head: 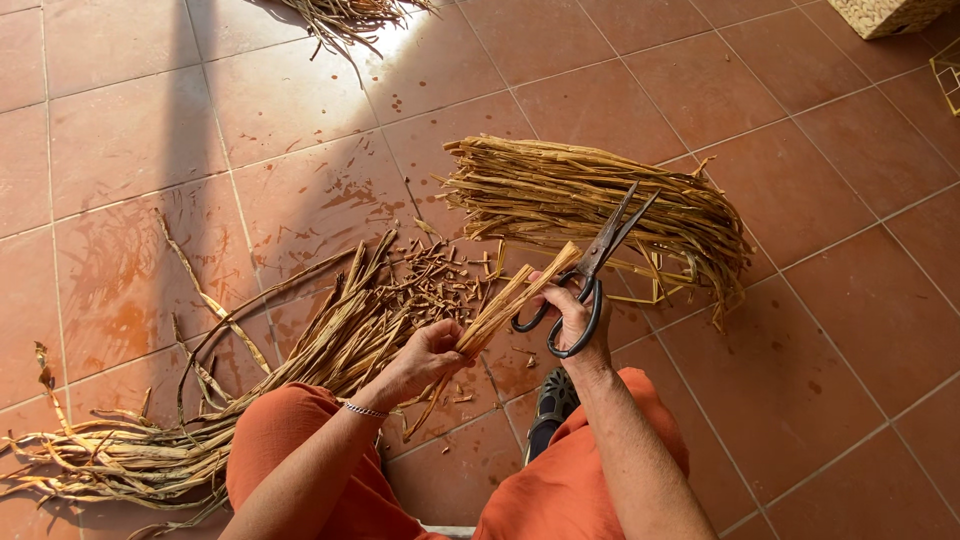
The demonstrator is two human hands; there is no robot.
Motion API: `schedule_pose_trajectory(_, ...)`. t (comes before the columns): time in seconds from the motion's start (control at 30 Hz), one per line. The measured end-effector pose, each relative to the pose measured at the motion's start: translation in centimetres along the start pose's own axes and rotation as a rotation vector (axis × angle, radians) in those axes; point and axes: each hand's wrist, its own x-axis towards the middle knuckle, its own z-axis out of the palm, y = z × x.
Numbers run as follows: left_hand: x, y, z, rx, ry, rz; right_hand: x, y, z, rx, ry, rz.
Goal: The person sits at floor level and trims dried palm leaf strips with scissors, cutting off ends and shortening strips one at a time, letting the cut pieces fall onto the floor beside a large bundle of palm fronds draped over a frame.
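My left hand grips a small bunch of dried straw-coloured stalks that points up and to the right. My right hand holds black scissors by the loops, blades slightly apart and pointing up right, just past the cut ends of the bunch. A bracelet sits on my left wrist. Both arms reach out over my orange-clad knees.
A neat pile of cut stalks lies ahead on the terracotta tiles. A long untrimmed bundle stretches to the left, with short offcuts between. A woven basket stands top right, more stalks top centre.
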Motion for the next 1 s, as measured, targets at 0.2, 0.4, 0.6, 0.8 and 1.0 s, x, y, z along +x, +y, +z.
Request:
schedule_pose_trajectory(0.2, 0.2, 0.2, -0.5, 0.011, 0.048, -0.080, 0.2, 0.3, 0.4, 0.163, -0.054, 0.031)
schedule_pose_trajectory(0.4, -0.6, 0.6, 0.1, 0.143, 0.003, -0.032, -0.2, 0.5, 0.9, -0.116, 0.048, 0.047)
schedule_pose_trajectory(0.6, -2.1, 2.6, 1.5, 0.061, -0.118, -0.057, -0.1, 0.3, 1.9, -0.130, -0.001, 0.042)
schedule_pose_trajectory(0.8, -2.1, 4.0, 2.5, 0.006, -0.032, 0.037, -1.2, 0.5, 3.7, -0.170, -0.120, 0.074)
schedule_pose_trajectory(1.0, -1.1, 3.4, 2.9, 0.010, 0.105, 0.074, -1.7, 0.3, 4.6, -0.192, -0.180, 0.065)
